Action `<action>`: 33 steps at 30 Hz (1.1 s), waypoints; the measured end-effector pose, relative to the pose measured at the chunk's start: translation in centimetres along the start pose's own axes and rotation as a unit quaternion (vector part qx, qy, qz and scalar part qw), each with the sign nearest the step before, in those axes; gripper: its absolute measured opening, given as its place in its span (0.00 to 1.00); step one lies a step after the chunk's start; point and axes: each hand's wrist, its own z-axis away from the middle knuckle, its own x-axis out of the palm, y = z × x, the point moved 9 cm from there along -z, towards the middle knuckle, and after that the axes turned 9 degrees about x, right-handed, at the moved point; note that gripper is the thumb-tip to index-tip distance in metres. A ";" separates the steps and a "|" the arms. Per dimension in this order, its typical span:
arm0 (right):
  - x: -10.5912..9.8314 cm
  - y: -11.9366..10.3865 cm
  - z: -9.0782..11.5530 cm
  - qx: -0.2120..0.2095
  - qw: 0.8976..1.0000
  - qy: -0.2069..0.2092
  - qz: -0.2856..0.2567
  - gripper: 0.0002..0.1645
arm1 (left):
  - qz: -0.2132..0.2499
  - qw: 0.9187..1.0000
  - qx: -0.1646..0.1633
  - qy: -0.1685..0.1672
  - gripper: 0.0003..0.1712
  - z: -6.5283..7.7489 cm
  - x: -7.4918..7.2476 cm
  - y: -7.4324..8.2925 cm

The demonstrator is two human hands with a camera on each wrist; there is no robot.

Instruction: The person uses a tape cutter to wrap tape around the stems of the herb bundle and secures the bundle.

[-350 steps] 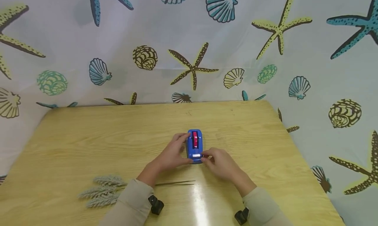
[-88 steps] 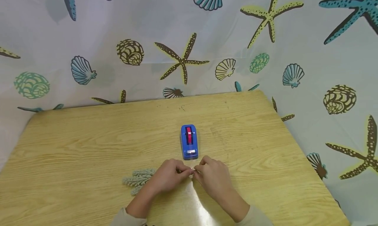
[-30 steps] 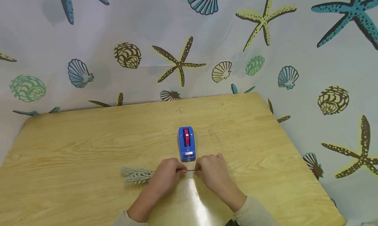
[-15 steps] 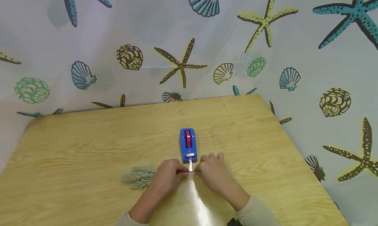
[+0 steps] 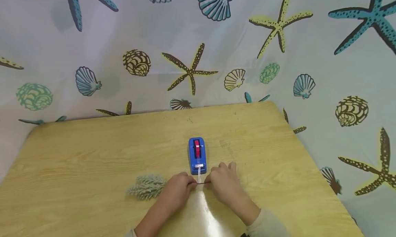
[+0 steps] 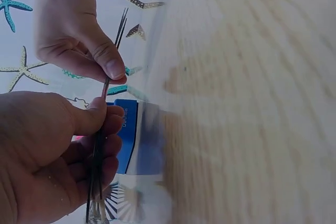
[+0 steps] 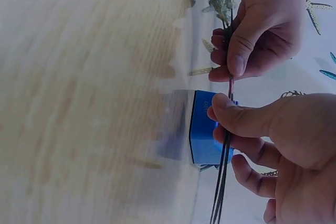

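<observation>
A small bunch of grey-green dried flower stems (image 7: 223, 166) stretches across both hands, its fluffy heads (image 5: 147, 187) to the left. My left hand (image 5: 177, 190) pinches the thin dark stems between thumb and fingers, nearer the heads. Close to its right, my right hand (image 5: 227, 187) pinches the same stems toward their bare ends. A clear strip of tape (image 5: 199, 176) runs from the blue tape dispenser (image 5: 192, 158) to the short stretch of stem between the hands. Inside the dispenser sits a red-cored tape roll (image 5: 197, 148).
The light wood table (image 5: 92, 154) spreads around the hands. Beyond its back and right edges hangs a white cloth (image 5: 173, 34) printed with starfish and shells.
Earlier the hands were at the dispenser and the stems lay on the table. Both hands then took up the stems; over the last second a tape strip has stretched out between dispenser and stems.
</observation>
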 end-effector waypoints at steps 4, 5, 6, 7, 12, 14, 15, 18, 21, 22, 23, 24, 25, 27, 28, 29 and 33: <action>0.1 0.0 0.5 0.012 1.000 0.008 -0.018 0.04 | -0.011 1.000 -0.002 0.016 0.03 0.6 0.1 0.1; 0.1 0.1 0.5 0.014 1.000 0.009 -0.024 0.04 | -0.011 1.000 -0.002 0.019 0.03 0.7 0.2 0.1; 0.1 0.1 0.6 0.016 0.999 0.011 -0.028 0.04 | -0.014 1.000 -0.001 0.023 0.03 0.8 0.2 0.2; 0.1 0.1 0.6 0.019 0.999 0.012 -0.033 0.04 | -0.015 1.000 -0.003 0.025 0.03 0.8 0.1 0.2; -0.1 0.2 0.6 0.022 0.999 0.020 -0.046 0.04 | -0.020 0.999 -0.012 0.034 0.02 0.8 -0.1 0.1; -0.2 0.2 0.5 0.024 0.998 0.025 -0.047 0.05 | -0.014 0.999 -0.018 0.034 0.02 0.7 -0.2 0.1; -0.2 0.2 0.5 0.025 0.998 0.029 -0.047 0.05 | -0.010 0.999 -0.020 0.035 0.02 0.6 -0.3 0.0; -0.5 0.2 0.2 0.026 0.998 0.045 -0.044 0.07 | 0.003 0.999 -0.019 0.038 0.03 0.4 -0.5 -0.1; -0.9 0.2 -0.1 0.024 0.997 0.063 -0.039 0.08 | 0.011 0.999 -0.009 0.034 0.04 0.0 -0.6 0.0; -1.0 0.2 -0.2 0.023 0.997 0.068 -0.037 0.09 | 0.013 0.999 -0.006 0.031 0.05 -0.1 -0.6 0.0; -1.0 0.2 -0.3 0.023 0.996 0.073 -0.035 0.09 | 0.012 1.000 -0.005 0.028 0.05 -0.2 -0.6 0.0; -1.1 0.2 -0.3 0.022 0.996 0.075 -0.032 0.09 | 0.012 1.000 -0.004 0.026 0.06 -0.2 -0.6 0.1; -1.1 0.3 -0.4 0.022 0.996 0.076 -0.030 0.09 | 0.012 1.000 -0.005 0.022 0.06 -0.3 -0.6 0.1; -1.0 0.3 -0.4 0.021 0.996 0.077 -0.028 0.10 | 0.010 1.000 -0.011 0.022 0.06 -0.4 -0.6 0.1; -1.0 0.3 -0.4 0.019 0.996 0.079 -0.029 0.10 | 0.008 1.000 -0.015 0.023 0.06 -0.4 -0.7 0.1; -1.0 0.3 -0.4 0.017 0.996 0.081 -0.029 0.10 | 0.006 1.000 -0.018 0.025 0.05 -0.4 -0.7 0.1; -1.0 0.0 -0.5 0.003 0.997 0.077 -0.030 0.10 | -0.002 0.999 -0.030 0.026 0.04 -0.5 -1.1 0.0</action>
